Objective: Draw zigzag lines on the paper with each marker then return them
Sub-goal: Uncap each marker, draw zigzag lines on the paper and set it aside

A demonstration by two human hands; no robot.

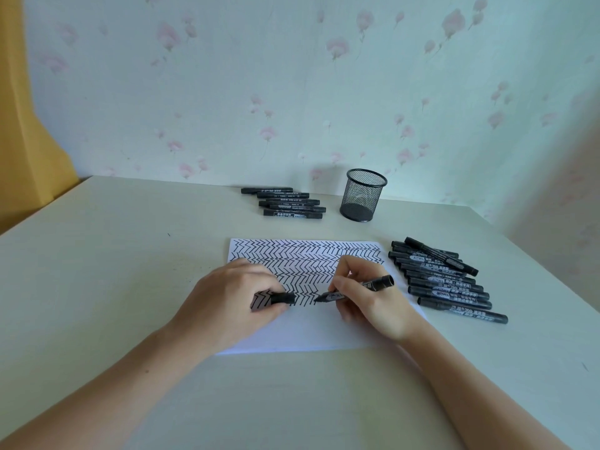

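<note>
Left hand: our left hand (232,295) rests on the white zigzag-covered paper sheet (311,332), pinching the black plastic marker cap (283,298).
Gap: we note the cap's open end faces right, just beside the tip.
Right hand: our right hand (367,297) grips the uncapped black marker pen (354,291); long axis left-low to right-high, tip on the paper.
Counts: back row of black markers (284,203), five; black mesh pen cup (363,194), one; right pile of black markers (444,277), about ten, overlapping.
Table: the pale table (113,254) bears all.
</note>
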